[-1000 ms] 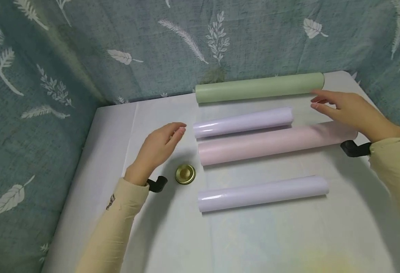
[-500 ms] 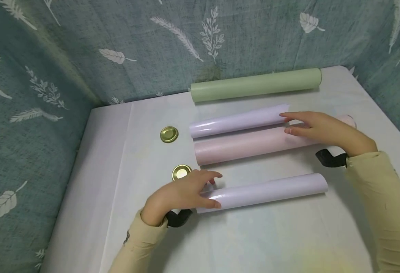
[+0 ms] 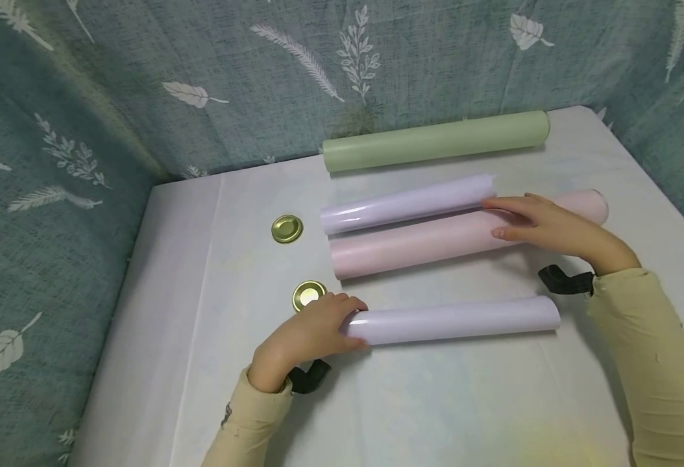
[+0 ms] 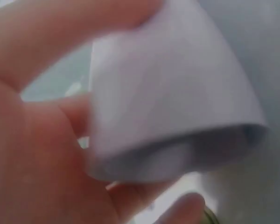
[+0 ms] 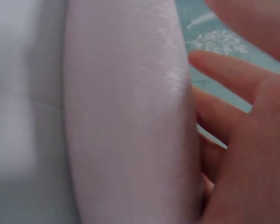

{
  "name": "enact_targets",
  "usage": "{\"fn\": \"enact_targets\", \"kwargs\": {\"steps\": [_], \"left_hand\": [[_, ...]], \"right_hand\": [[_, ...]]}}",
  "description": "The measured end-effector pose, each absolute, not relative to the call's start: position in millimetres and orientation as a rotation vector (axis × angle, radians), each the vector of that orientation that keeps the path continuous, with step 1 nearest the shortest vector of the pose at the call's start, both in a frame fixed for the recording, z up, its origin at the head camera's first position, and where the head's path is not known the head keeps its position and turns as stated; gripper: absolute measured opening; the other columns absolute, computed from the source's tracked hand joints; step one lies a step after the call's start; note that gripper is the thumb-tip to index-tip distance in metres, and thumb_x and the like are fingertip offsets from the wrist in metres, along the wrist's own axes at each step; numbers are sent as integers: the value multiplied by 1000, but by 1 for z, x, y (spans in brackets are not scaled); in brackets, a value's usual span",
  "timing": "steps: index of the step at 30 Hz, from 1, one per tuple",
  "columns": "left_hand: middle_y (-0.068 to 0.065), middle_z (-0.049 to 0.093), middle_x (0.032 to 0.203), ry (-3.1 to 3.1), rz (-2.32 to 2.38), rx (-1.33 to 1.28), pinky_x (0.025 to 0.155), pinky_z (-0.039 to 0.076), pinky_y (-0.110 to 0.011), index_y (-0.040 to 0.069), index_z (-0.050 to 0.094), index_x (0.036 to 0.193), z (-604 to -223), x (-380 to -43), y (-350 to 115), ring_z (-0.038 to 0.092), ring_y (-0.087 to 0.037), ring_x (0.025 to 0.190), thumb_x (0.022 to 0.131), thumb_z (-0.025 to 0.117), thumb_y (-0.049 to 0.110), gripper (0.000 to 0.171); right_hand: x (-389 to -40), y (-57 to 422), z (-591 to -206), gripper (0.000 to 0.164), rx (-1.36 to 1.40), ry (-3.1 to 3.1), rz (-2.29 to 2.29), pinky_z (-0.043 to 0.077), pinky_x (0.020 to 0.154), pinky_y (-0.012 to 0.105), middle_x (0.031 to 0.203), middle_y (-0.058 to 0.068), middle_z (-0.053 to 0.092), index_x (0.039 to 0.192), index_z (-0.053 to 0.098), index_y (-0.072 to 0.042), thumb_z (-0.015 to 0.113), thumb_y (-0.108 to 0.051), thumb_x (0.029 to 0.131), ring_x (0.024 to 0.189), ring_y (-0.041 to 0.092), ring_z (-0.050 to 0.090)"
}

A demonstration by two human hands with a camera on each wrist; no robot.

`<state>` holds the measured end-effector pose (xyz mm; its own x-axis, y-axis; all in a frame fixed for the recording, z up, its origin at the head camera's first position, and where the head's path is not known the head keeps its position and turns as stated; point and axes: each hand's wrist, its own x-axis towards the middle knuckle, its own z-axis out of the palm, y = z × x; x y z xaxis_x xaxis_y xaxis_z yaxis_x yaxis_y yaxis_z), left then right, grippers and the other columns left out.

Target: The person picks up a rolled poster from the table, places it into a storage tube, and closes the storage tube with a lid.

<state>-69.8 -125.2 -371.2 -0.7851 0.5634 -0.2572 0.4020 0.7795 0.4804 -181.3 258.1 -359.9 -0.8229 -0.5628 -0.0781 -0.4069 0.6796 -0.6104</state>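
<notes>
In the head view my left hand [image 3: 307,331] grips the left end of the near lavender paper roll [image 3: 459,320]. The left wrist view shows that roll's hollow end [image 4: 177,154], with the thumb across the roll and fingers on its other side. My right hand [image 3: 552,227] reaches over the pink roll [image 3: 418,243], its thumb held apart from the fingers. Seen from the right wrist, those fingers [image 5: 224,112] lie along the far side of the pink roll [image 5: 130,112], their tips partly hidden. Just behind it lies a second lavender roll [image 3: 406,204].
Two gold jar lids, a far one [image 3: 287,229] and a nearer one [image 3: 308,295], lie left of the rolls. A green roll [image 3: 435,141] rests along the back edge of the white table [image 3: 435,402]. Patterned teal fabric [image 3: 295,84] hangs around the table.
My left hand has come from beside the far lid down to the near lavender roll and taken hold, shifting its left end slightly. My right hand has moved left and lowered over the pink roll.
</notes>
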Motion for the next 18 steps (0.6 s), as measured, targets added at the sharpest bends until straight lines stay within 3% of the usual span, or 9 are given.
{"fn": "enact_targets", "kwargs": {"steps": [5, 10, 18], "left_hand": [[12, 53, 96, 2523, 805, 591, 76, 42, -26, 27, 54, 109, -372, -78, -147, 48, -7, 86, 73, 71, 40, 42], [6, 56, 96, 2393, 1089, 418, 72, 44, -33, 37, 53, 108, -376, -87, -174, 54, -14, 83, 72, 70, 46, 41], [-17, 52, 104, 2074, 1592, 237, 66, 51, -45, 18, 53, 115, -383, -93, -204, 55, -38, 82, 78, 70, 23, 41]], "right_hand": [[-179, 252, -370, 68, -974, 2784, -685, 10, 99, 54, 135, 8, 40, 132, 43, -15, 71, -34, 74, 125, 30, 28], [-180, 247, -372, 74, -908, 2826, -614, 10, 96, 55, 135, 6, 39, 134, 41, -18, 73, -40, 71, 125, 31, 27], [-178, 241, -373, 76, -798, 2868, -562, 11, 95, 56, 132, 9, 41, 133, 41, -20, 71, -47, 69, 121, 35, 28]]}}
